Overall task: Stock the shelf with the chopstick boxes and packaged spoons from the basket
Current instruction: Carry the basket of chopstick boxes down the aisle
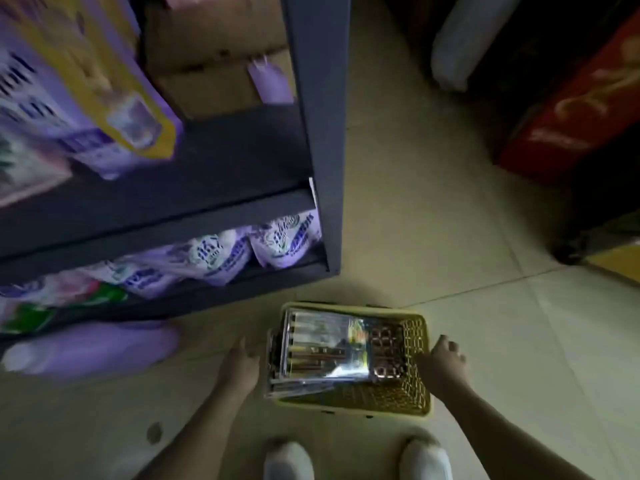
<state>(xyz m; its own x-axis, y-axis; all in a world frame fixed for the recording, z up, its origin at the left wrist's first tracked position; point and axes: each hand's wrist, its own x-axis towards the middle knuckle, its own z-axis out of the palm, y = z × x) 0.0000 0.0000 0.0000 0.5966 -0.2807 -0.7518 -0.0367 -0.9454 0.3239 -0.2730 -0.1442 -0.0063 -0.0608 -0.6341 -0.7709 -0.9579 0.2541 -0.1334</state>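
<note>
Yellow basket (415, 400) set on floor, just below shelf (322, 133) corner. Shiny packets (322, 348) stacked inside basket. Left hand (240, 367) held beside basket's left wall, right hand (445, 362) at right rim; grip of either cannot be told. Nothing seen held.

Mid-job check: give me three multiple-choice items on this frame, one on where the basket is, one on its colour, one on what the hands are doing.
1. Where is the basket?
A. on a shelf board
B. on the floor by the person's shoes
C. on the red cabinet

2. What colour is the basket?
A. yellow
B. blue
C. black

3. What are the hands doing?
A. both lift a package clear
B. one at each side of the basket, nothing lifted out
C. both rest on the shelf

Key:
1 B, it stands on the tiles beyond the white shoes.
2 A, its mesh wall is yellow.
3 B, left hand and right hand flank it; packages lie inside.
</note>
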